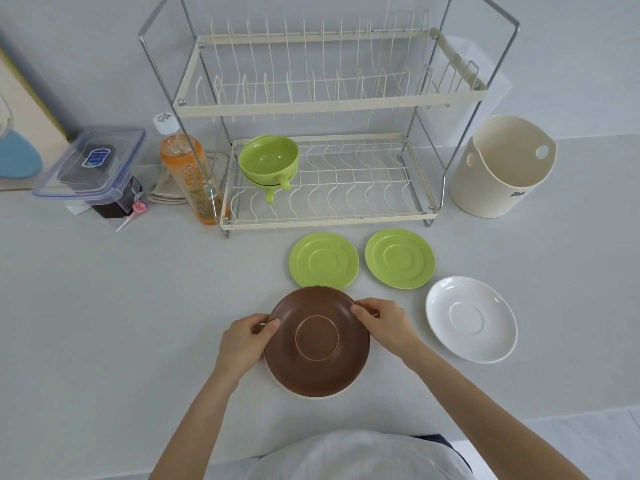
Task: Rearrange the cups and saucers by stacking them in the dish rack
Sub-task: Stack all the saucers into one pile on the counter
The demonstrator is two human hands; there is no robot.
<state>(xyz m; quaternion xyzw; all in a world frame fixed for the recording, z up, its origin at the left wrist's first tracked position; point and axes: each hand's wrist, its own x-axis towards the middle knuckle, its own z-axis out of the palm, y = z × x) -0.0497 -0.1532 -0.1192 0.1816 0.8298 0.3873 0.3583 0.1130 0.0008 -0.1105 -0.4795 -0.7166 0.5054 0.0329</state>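
Observation:
A brown saucer [317,341] lies on a pale saucer [298,392] whose rim peeks out beneath it, on the counter in front of me. My left hand [244,344] grips the brown saucer's left rim and my right hand [382,322] pinches its upper right rim. Behind it lie two green saucers [323,260] [400,258], with a white saucer [471,318] to the right. Two green cups [269,162] sit stacked at the left of the lower tier of the two-tier wire dish rack [329,220].
A cream plastic holder [502,168] stands right of the rack. An orange drink bottle [188,171], folded cloths [169,192] and a clear lidded box [91,164] stand to the rack's left. The counter's front edge runs near my body.

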